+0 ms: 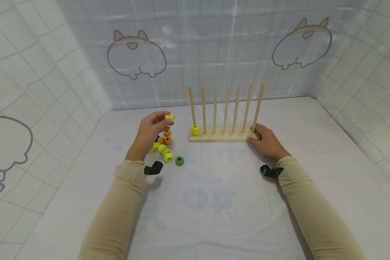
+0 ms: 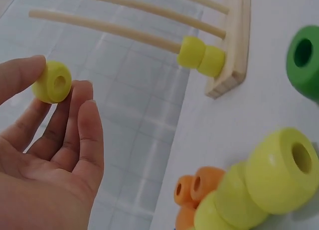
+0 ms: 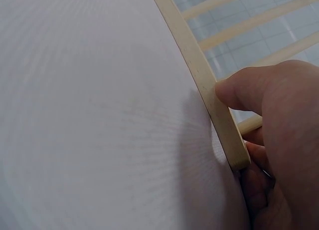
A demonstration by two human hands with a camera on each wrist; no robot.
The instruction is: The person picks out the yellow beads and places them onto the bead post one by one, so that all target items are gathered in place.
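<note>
My left hand (image 1: 148,133) pinches a yellow bead (image 2: 52,82) between thumb and fingertips, raised left of a wooden peg rack (image 1: 224,137). The bead's hole faces sideways in the left wrist view. Several upright pegs stand in a row on the rack's base. On the leftmost peg, two yellow beads (image 2: 202,57) sit stacked at the bottom. My right hand (image 1: 267,143) grips the right end of the base, its thumb (image 3: 244,90) on the front edge and the other fingers behind, partly hidden.
Several yellow beads (image 1: 164,149) lie below the left hand with a few orange beads (image 1: 167,140) and a partly covered blue one (image 1: 157,138). A green bead (image 1: 179,160) lies apart to their right. Behind the white-covered table (image 1: 214,216) hangs a tile-patterned sheet (image 1: 208,43).
</note>
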